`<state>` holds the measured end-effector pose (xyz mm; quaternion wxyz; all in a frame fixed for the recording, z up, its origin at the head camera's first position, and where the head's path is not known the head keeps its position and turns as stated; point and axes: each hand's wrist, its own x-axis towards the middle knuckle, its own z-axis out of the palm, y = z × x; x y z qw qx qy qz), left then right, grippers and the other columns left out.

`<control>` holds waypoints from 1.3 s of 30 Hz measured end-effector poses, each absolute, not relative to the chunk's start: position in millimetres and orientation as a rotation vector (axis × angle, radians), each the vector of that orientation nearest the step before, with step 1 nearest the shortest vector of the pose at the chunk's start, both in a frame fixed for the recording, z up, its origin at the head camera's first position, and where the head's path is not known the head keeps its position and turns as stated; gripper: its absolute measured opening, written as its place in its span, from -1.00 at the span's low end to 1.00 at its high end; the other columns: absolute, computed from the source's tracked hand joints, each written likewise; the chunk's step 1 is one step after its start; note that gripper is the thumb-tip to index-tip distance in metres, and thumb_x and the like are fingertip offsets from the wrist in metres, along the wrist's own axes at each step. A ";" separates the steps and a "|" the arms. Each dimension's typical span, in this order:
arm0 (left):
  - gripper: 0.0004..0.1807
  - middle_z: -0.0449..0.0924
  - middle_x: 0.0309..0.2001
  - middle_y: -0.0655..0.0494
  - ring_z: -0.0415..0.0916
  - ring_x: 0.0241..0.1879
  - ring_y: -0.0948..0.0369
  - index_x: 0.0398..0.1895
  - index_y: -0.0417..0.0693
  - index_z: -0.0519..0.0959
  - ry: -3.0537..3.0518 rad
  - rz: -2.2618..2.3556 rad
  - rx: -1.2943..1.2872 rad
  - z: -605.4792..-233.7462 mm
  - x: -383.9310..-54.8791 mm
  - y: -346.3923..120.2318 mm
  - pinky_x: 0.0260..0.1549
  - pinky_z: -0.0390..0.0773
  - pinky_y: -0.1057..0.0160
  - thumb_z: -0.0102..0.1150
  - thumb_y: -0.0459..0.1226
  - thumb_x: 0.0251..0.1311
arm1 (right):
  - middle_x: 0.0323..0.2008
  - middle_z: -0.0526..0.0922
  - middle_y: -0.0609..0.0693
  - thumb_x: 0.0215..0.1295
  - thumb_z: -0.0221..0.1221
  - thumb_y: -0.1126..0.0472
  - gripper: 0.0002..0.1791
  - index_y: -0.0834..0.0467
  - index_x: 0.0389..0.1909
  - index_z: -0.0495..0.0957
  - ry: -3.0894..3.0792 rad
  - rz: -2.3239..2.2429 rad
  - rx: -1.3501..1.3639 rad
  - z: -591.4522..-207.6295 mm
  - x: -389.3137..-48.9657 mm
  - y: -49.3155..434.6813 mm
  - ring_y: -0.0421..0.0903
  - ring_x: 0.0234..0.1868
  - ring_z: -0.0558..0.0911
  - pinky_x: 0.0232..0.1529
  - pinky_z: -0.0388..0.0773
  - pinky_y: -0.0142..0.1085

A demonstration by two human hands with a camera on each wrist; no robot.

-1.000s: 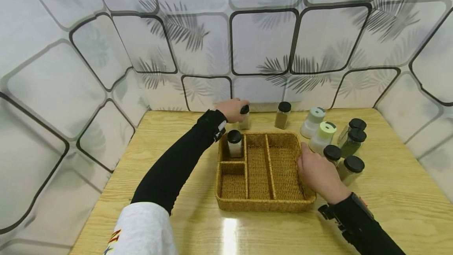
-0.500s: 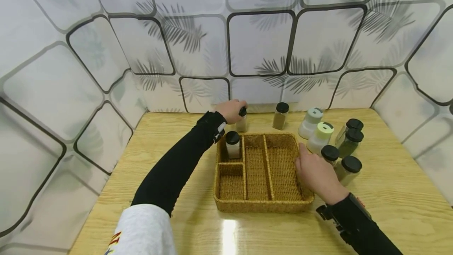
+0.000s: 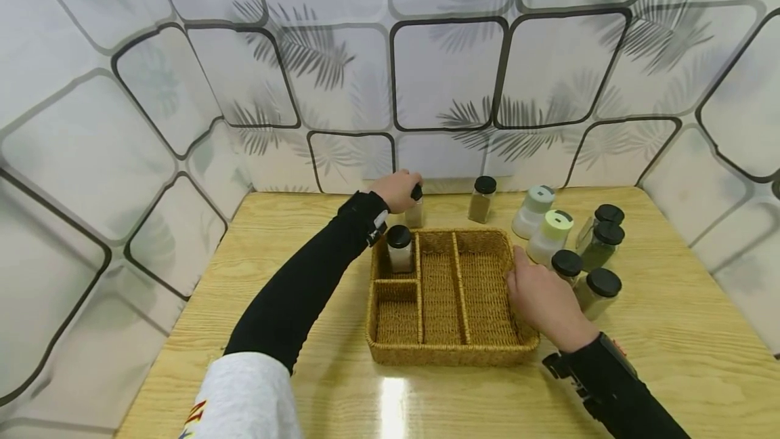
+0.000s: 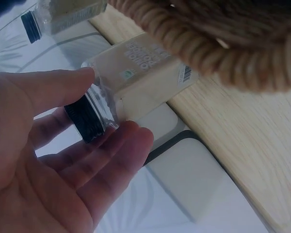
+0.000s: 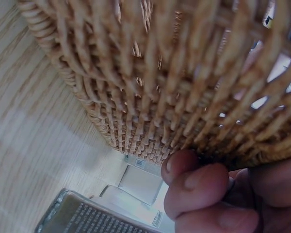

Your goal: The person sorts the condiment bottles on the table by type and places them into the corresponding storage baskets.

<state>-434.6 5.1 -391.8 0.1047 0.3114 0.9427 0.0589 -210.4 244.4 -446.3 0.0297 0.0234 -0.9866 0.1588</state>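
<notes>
At the back of the table, my left hand pinches a spice jar just below its black lid. The left wrist view shows the thumb on one side of the jar's neck and fingertips on the other; its contents look pale. My right hand grips the right side of a divided wicker basket, with curled fingers against the weave in the right wrist view. A black-lidded jar of whitish contents stands upright in the basket's back left compartment.
Behind the basket stands another black-lidded jar with brown contents. To its right are a grey-green-topped container and a yellow-green-topped one. Several black-lidded jars cluster beyond my right hand. A patterned curtain hangs behind the table.
The head view has shifted slightly. Both hands keep almost the same places, the left at the jar's neck and the right on the basket's side.
</notes>
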 end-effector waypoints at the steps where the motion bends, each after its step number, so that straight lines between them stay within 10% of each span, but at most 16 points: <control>1: -0.51 0.43 0.27 -0.14 0.49 0.11 0.02 0.42 -0.06 0.35 2.777 0.180 0.913 -390.6 -433.1 5.2 0.01 0.48 0.12 0.09 -0.22 0.48 | -0.77 0.34 0.00 0.57 -0.13 0.20 -0.42 0.43 0.47 0.12 -3.039 0.488 0.073 -446.1 -210.3 244.2 -0.11 -0.80 0.34 -0.74 0.13 -0.25; 39: -0.55 0.50 0.08 -0.09 0.48 -0.09 0.07 0.25 -0.11 0.47 2.741 0.620 0.968 -349.0 -418.9 -36.7 -0.12 0.49 0.13 0.24 -0.23 0.34 | -0.66 0.47 0.07 0.54 -0.09 0.20 -0.43 0.48 0.40 0.16 -3.064 0.480 0.085 -442.1 -211.2 244.2 -0.08 -0.70 0.48 -0.73 0.28 -0.23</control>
